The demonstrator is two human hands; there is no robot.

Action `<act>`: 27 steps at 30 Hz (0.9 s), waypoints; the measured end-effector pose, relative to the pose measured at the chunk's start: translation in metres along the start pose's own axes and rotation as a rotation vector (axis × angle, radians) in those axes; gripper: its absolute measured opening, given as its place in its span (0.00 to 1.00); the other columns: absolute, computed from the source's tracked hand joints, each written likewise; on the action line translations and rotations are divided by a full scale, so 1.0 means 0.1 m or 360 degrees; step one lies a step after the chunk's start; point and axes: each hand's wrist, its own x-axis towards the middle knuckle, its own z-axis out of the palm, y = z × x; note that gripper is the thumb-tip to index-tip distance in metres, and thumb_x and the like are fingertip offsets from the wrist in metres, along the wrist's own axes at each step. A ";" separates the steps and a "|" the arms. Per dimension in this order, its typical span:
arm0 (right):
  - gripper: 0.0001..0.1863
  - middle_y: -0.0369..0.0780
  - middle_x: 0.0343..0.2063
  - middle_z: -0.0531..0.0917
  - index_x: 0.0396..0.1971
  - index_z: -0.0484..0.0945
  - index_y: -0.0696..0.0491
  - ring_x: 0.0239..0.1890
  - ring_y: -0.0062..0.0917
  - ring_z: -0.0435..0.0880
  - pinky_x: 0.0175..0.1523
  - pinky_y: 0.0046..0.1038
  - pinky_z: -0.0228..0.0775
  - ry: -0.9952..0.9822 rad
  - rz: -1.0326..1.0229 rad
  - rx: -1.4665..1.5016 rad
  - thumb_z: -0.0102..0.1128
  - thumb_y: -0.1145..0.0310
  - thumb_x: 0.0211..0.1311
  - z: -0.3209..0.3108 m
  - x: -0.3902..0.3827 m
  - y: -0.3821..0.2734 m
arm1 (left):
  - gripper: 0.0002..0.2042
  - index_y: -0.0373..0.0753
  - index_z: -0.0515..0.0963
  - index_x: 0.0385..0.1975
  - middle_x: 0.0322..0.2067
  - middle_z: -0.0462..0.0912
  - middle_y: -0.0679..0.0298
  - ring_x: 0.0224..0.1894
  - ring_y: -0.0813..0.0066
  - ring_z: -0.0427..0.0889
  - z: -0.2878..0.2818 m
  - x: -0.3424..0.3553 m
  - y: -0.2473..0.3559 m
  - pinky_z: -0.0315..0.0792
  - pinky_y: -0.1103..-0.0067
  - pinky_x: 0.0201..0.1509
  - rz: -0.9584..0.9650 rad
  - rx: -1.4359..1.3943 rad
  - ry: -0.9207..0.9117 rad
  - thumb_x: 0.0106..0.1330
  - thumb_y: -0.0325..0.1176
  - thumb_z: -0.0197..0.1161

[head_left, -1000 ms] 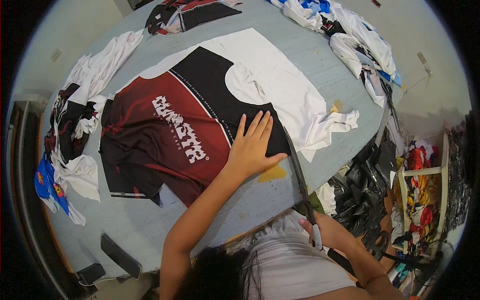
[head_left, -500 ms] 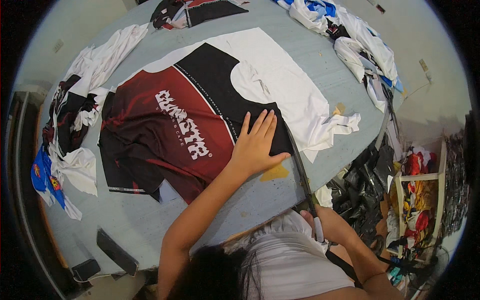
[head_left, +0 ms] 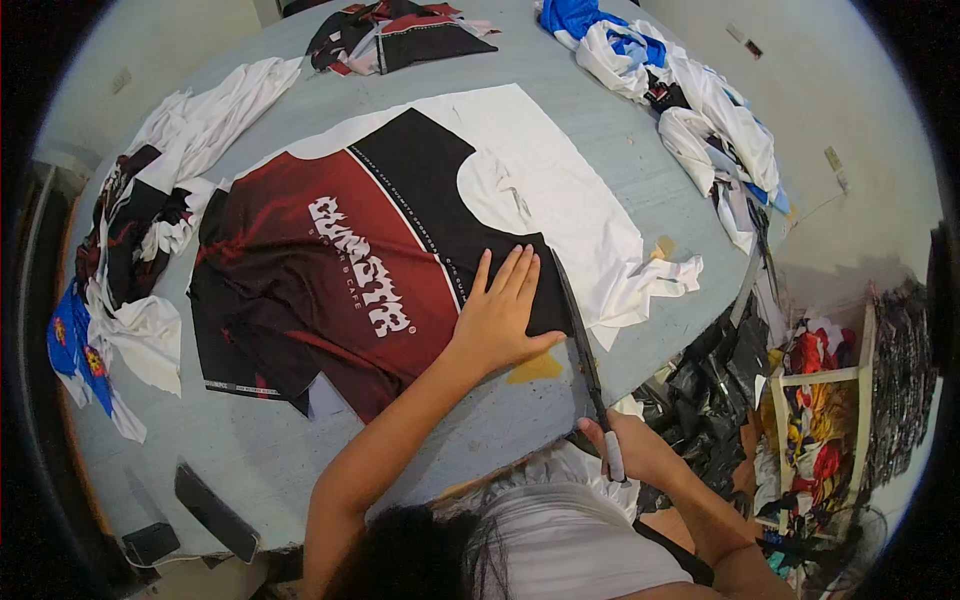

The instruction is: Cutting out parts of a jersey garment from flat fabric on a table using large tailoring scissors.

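A dark red and black printed shirt panel [head_left: 340, 270] lies on white fabric [head_left: 560, 165] on the grey table [head_left: 660, 370]. My left hand [head_left: 498, 312] is spread flat on the black part of the panel, close to its right edge. In my right hand [head_left: 630, 447], at the table's front edge, is a long dark pair of shears [head_left: 585, 350] with a grey-wrapped handle. Its blades run along the panel's edge, just right of my left hand. Whether the blades are apart is hard to tell.
White and dark cloth [head_left: 170, 190] is heaped along the left. More red and black pieces [head_left: 410, 40] lie at the back, and a blue and white pile [head_left: 680, 90] at the far right. A phone [head_left: 215, 512] rests front left. Black plastic [head_left: 695, 385] and a shelf [head_left: 825, 380] stand right.
The whole scene sits slightly lower and further left in the picture. My left hand stays flat on the panel, and my right hand keeps hold of the shears along its edge.
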 end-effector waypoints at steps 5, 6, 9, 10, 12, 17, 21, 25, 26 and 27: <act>0.33 0.43 0.14 0.76 0.29 0.68 0.65 0.16 0.26 0.79 0.23 0.27 0.70 -0.0073 -0.0096 0.0015 0.41 0.42 0.62 -0.09 0.04 0.04 | 0.45 0.24 0.59 0.56 0.60 0.59 0.48 0.65 0.61 0.54 0.03 0.02 -0.02 0.38 0.59 0.68 -0.0002 -0.0015 0.0004 0.50 0.62 0.56; 0.32 0.49 0.15 0.76 0.29 0.70 0.66 0.21 0.38 0.78 0.29 0.33 0.69 -0.0089 -0.0057 -0.0023 0.41 0.44 0.63 -0.11 0.06 0.03 | 0.45 0.24 0.59 0.56 0.60 0.59 0.48 0.65 0.61 0.54 0.04 0.03 -0.02 0.38 0.59 0.68 -0.0003 -0.0020 -0.0002 0.50 0.62 0.56; 0.32 0.54 0.15 0.76 0.27 0.72 0.66 0.25 0.49 0.78 0.33 0.38 0.69 -0.0089 -0.0056 -0.0104 0.40 0.46 0.64 -0.20 0.04 -0.13 | 0.45 0.24 0.59 0.56 0.60 0.59 0.48 0.65 0.61 0.54 0.00 0.00 0.00 0.39 0.59 0.68 -0.0007 -0.0002 0.0015 0.50 0.62 0.56; 0.33 0.53 0.14 0.75 0.26 0.72 0.66 0.24 0.48 0.79 0.32 0.38 0.69 -0.0086 -0.0069 -0.0127 0.40 0.45 0.64 -0.24 0.05 -0.17 | 0.45 0.24 0.59 0.56 0.60 0.59 0.48 0.65 0.61 0.54 0.01 0.00 -0.01 0.39 0.59 0.68 -0.0008 0.0001 0.0010 0.50 0.62 0.56; 0.33 0.52 0.13 0.76 0.25 0.72 0.66 0.23 0.45 0.80 0.31 0.37 0.69 -0.0035 -0.0086 -0.0121 0.40 0.45 0.64 -0.19 0.13 -0.06 | 0.45 0.24 0.59 0.56 0.60 0.59 0.48 0.65 0.61 0.54 0.04 0.02 -0.02 0.39 0.59 0.68 -0.0005 -0.0002 0.0012 0.50 0.62 0.56; 0.34 0.49 0.12 0.76 0.24 0.71 0.65 0.18 0.36 0.81 0.26 0.32 0.70 -0.0063 0.0011 -0.0017 0.38 0.44 0.64 -0.17 0.11 -0.12 | 0.45 0.24 0.59 0.57 0.60 0.58 0.47 0.65 0.61 0.53 0.05 0.01 -0.02 0.38 0.59 0.68 -0.0009 -0.0015 0.0006 0.50 0.62 0.55; 0.34 0.46 0.11 0.76 0.22 0.71 0.64 0.16 0.32 0.80 0.25 0.30 0.70 -0.0093 -0.0028 0.0003 0.37 0.43 0.64 -0.24 0.13 -0.13 | 0.46 0.24 0.59 0.57 0.60 0.58 0.47 0.65 0.61 0.53 0.03 -0.01 -0.02 0.38 0.60 0.68 0.0000 0.0010 0.0001 0.50 0.62 0.55; 0.34 0.47 0.12 0.76 0.19 0.71 0.64 0.17 0.34 0.80 0.26 0.30 0.70 -0.0185 -0.0005 -0.0072 0.37 0.43 0.64 -0.35 0.23 -0.27 | 0.46 0.24 0.58 0.57 0.61 0.57 0.47 0.66 0.61 0.53 0.04 0.00 -0.03 0.38 0.60 0.68 -0.0014 -0.0012 -0.0035 0.50 0.63 0.55; 0.34 0.47 0.12 0.76 0.19 0.71 0.64 0.17 0.34 0.80 0.26 0.30 0.70 -0.0188 -0.0009 -0.0078 0.37 0.43 0.64 -0.35 0.23 -0.27 | 0.46 0.24 0.58 0.57 0.61 0.57 0.47 0.66 0.61 0.53 0.04 -0.01 -0.04 0.38 0.60 0.68 -0.0020 -0.0010 -0.0032 0.50 0.63 0.55; 0.34 0.47 0.12 0.76 0.19 0.71 0.64 0.18 0.36 0.80 0.27 0.31 0.70 -0.0130 -0.0052 -0.0121 0.37 0.43 0.64 -0.33 0.24 -0.24 | 0.46 0.24 0.59 0.57 0.61 0.57 0.47 0.66 0.61 0.53 0.06 -0.02 -0.04 0.38 0.59 0.68 -0.0015 -0.0001 -0.0017 0.50 0.63 0.55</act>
